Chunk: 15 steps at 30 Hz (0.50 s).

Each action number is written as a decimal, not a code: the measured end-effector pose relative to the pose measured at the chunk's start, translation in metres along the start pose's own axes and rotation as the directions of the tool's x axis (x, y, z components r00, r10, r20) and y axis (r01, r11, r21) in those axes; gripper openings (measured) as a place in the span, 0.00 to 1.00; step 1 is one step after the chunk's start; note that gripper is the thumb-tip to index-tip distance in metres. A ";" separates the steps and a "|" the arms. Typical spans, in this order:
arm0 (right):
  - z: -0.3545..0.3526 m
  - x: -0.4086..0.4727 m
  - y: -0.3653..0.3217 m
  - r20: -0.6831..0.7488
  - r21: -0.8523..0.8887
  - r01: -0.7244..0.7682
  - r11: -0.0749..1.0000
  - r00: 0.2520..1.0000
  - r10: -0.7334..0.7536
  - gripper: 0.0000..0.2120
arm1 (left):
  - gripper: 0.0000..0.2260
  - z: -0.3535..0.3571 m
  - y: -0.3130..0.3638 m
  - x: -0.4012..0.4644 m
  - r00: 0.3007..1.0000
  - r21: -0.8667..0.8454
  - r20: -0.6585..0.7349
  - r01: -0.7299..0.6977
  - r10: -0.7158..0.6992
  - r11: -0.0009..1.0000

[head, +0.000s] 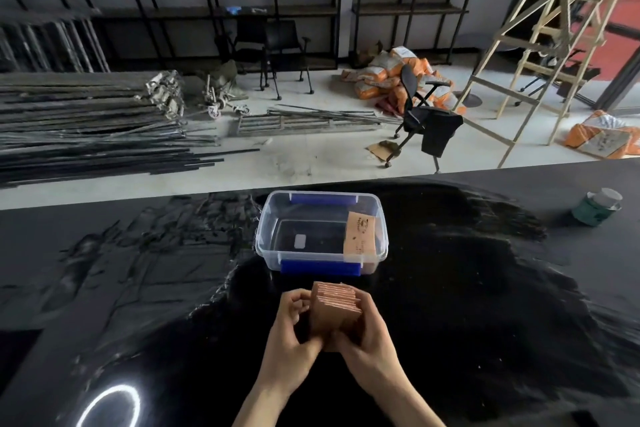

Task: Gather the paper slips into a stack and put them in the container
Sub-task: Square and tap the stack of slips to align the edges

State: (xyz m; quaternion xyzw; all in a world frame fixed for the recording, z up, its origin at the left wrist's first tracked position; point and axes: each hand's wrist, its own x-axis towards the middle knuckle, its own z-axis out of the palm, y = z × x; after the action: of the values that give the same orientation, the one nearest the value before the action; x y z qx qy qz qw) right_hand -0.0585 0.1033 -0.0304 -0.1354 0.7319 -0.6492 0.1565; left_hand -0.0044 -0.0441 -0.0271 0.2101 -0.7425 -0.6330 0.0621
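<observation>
A stack of brown paper slips stands on edge between both of my hands, just above the black table. My left hand presses its left side and my right hand wraps its right side and bottom. Just beyond them sits a clear plastic container with blue clips, open on top. Another bundle of brown printed slips leans inside the container against its right wall.
A small green and white jar stands at the table's far right. The black glossy table ends just beyond the container. On the floor past it are metal rods, office chairs, sacks and a wooden ladder.
</observation>
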 end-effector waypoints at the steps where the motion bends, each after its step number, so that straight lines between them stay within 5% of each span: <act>1: 0.001 0.000 -0.001 0.021 0.049 -0.028 0.998 0.999 0.027 0.32 | 0.26 0.000 0.000 -0.001 1.000 -0.066 0.020 0.010 -0.009 0.998; 7: 0.013 0.003 -0.009 0.029 0.276 -0.165 0.947 0.986 0.163 0.22 | 0.21 0.026 0.018 -0.004 0.983 -0.563 0.028 0.165 -0.181 0.810; 10: 0.024 0.006 -0.010 -0.005 0.434 -0.297 0.851 0.943 0.331 0.34 | 0.21 0.037 0.016 0.004 0.956 -0.519 -0.111 0.176 -0.270 0.837; 15: 0.034 0.013 -0.002 -0.067 0.481 -0.323 0.815 0.914 0.401 0.30 | 0.10 0.040 0.013 0.016 0.947 -0.450 -0.217 0.119 -0.238 0.885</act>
State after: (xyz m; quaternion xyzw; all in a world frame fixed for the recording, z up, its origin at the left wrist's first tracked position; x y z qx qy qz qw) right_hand -0.0565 0.0673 -0.0328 0.1019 0.5798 -0.7707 0.2438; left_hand -0.0363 -0.0120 -0.0252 0.3424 -0.5460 -0.7503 0.1472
